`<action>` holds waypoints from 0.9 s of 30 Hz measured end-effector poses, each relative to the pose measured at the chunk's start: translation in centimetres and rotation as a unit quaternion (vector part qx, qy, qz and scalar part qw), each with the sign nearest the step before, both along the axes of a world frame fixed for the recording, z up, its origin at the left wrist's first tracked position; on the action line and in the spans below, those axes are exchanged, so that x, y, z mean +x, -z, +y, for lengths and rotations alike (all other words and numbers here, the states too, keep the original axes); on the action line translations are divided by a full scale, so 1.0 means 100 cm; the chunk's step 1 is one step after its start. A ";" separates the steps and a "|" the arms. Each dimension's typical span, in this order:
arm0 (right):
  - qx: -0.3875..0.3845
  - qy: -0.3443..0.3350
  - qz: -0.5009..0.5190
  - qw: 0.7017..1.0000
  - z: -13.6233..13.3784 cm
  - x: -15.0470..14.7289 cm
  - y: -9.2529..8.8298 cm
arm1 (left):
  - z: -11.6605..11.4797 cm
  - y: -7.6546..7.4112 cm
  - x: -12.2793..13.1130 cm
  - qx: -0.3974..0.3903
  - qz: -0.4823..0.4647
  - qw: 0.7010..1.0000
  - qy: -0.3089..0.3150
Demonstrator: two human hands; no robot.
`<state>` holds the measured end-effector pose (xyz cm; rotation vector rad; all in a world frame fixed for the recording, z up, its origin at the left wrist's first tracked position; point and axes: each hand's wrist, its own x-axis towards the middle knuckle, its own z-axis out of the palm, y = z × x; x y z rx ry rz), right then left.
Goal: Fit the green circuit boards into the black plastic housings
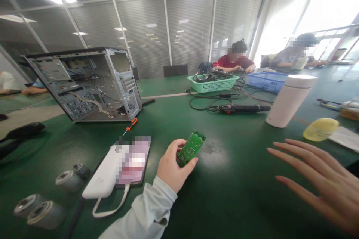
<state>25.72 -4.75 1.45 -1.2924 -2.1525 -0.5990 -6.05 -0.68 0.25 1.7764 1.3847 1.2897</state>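
A small green circuit board [192, 147] is gripped between the thumb and fingers of my left hand [174, 166], tilted above the green table [224, 194]. Solder points show on its face; whatever lies behind it is hidden. My right hand [319, 181] is at the right edge, fingers stretched and spread, holding nothing. Near it lie a yellow oval object [320, 129] and a pale pink tumbler [290, 101]. To the left of my left hand, a phone [137, 160] and a white power bank [105, 173] lie side by side, joined by a short white cable [112, 211].
An open computer case [92, 86] stands at the back left, an orange-handled screwdriver [131, 124] before it. Several grey metal cylinders [46, 214] sit front left. Beyond are a black electric screwdriver [241, 108], a green basket of cables [213, 85] and a blue basket [266, 81]. People sit across the table.
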 end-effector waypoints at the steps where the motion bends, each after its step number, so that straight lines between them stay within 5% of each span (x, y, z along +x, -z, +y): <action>1: 0.026 -0.040 -0.045 0.998 0.001 -0.015 -0.002 | -0.001 0.000 -0.001 0.017 0.029 0.999 0.002; 5: 0.043 -0.119 -0.087 0.988 0.006 -0.072 -0.008 | -0.003 -0.004 -0.001 0.072 0.095 0.993 0.024; 12: 0.032 -0.150 -0.088 0.984 0.031 -0.143 -0.005 | -0.002 -0.007 0.000 0.074 0.104 0.991 0.048; 20: 0.056 -0.165 -0.055 0.983 0.043 -0.138 0.001 | -0.003 -0.009 0.000 0.072 0.084 0.991 0.073; 27: -0.035 -0.178 0.041 0.983 0.042 -0.136 0.005 | -0.001 -0.006 -0.002 0.053 0.026 0.995 0.084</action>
